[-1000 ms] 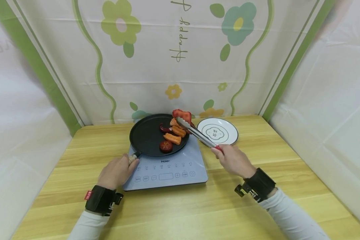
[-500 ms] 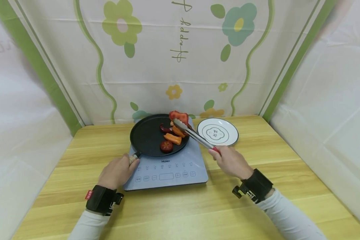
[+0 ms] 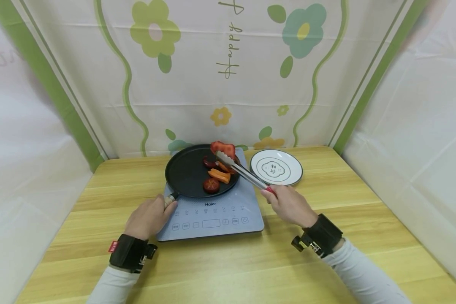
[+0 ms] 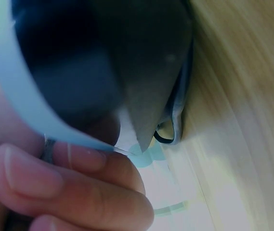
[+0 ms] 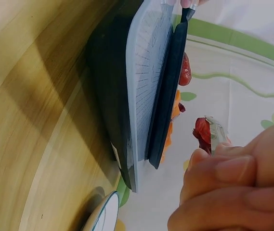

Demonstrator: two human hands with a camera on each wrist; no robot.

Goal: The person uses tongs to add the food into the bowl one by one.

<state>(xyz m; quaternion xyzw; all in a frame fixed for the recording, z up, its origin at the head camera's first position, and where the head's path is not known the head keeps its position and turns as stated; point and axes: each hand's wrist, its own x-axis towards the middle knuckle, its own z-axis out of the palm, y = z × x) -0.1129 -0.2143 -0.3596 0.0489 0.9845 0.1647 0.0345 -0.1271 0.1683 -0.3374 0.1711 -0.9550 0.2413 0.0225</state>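
Note:
My left hand (image 3: 148, 216) grips the handle (image 3: 170, 199) of a round black frying pan (image 3: 184, 177). In my right hand (image 3: 291, 205) is a pair of metal tongs (image 3: 247, 174) with red grips. Their tips hold a lumpy red piece of food (image 3: 222, 148) over the pan's far right rim. The right wrist view shows this red piece (image 5: 202, 131) raised off the pan. Under and beside the tongs, orange pieces (image 3: 219, 175), a dark red chili-like piece (image 3: 210, 162) and a tomato slice (image 3: 211, 185) lie in the pan.
The pan stands on a flat grey induction cooktop (image 3: 232, 230) with touch buttons. To its right, a white plate (image 3: 294, 166) with a dark rim sits on the wooden table (image 3: 228, 270). A flowered cloth (image 3: 190, 88) hangs right behind the table.
My right hand has moved left with the tongs, carrying the red piece further in over the pan's far edge. The left hand and pan have stayed in place.

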